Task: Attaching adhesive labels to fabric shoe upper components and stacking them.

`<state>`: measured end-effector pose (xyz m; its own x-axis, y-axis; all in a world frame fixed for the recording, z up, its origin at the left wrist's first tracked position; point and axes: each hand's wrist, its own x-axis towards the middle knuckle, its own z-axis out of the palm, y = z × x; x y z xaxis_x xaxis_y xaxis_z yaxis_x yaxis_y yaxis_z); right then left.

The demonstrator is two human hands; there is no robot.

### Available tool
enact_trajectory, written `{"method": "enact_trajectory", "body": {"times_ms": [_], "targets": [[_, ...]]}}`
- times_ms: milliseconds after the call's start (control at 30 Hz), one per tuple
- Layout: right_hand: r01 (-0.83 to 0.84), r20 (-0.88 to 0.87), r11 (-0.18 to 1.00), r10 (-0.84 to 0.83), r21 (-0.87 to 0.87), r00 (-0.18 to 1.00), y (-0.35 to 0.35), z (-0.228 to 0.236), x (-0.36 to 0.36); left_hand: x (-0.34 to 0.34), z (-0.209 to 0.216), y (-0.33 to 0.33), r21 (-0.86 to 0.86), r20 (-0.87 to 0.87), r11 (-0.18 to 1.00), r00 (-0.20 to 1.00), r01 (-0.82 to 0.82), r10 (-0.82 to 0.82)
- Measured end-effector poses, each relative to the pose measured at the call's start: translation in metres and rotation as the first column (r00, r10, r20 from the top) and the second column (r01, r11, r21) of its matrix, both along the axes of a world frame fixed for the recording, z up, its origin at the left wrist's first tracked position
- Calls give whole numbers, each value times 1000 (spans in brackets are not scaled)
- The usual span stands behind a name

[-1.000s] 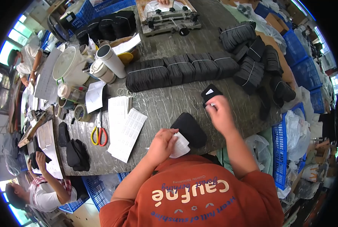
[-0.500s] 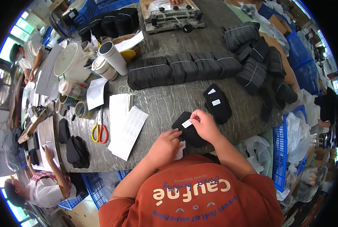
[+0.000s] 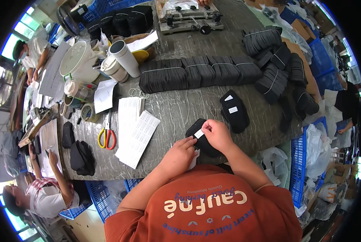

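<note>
My right hand (image 3: pixel 216 135) pinches the edge of a small white label (image 3: pixel 199 133) between thumb and fingertips. The label lies on a flat black fabric pad (image 3: pixel 206 146) on the table in front of me. My left hand (image 3: pixel 179 155) is curled, its fingertips on the pad's left edge beside the label. A white paper slip (image 3: pixel 195 158) sticks out from under that hand, apparently held in it; the thumb is hidden. Just beyond my right hand lies a stack of black pads (image 3: pixel 239 117) with two white labels on its top.
Sheets of labels (image 3: pixel 138 139) and red-and-yellow-handled scissors (image 3: pixel 107 133) lie to the left. A long row of banded black pads (image 3: pixel 200 74) crosses the table, with more bundles (image 3: pixel 272 82) at right. Cups, a white bucket (image 3: pixel 80 62) and a metal clamping frame (image 3: pixel 190 18) stand farther back.
The view has shifted slightly, so the table's things appear a little farther right. Both my hands keep nearly the same hold at the black pad and its label.
</note>
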<state>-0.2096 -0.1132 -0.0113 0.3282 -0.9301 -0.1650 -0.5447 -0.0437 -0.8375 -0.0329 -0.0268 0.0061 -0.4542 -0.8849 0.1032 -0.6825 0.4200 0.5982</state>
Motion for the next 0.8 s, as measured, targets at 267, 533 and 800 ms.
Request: {"method": "enact_trajectory", "body": {"times_ms": [267, 533, 800], "targets": [[126, 39, 990, -128, 62, 991, 0, -2, -2, -4, 1, -1, 14, 170, 999, 985, 35, -37], [97, -103, 956, -130, -278, 986, -1, -10, 0, -4, 0, -1, 19, 185, 999, 982, 31, -34], [79, 31, 956, -74, -281, 997, -10, -16, -11, 4, -6, 4, 115, 7, 992, 999, 48, -49]]}}
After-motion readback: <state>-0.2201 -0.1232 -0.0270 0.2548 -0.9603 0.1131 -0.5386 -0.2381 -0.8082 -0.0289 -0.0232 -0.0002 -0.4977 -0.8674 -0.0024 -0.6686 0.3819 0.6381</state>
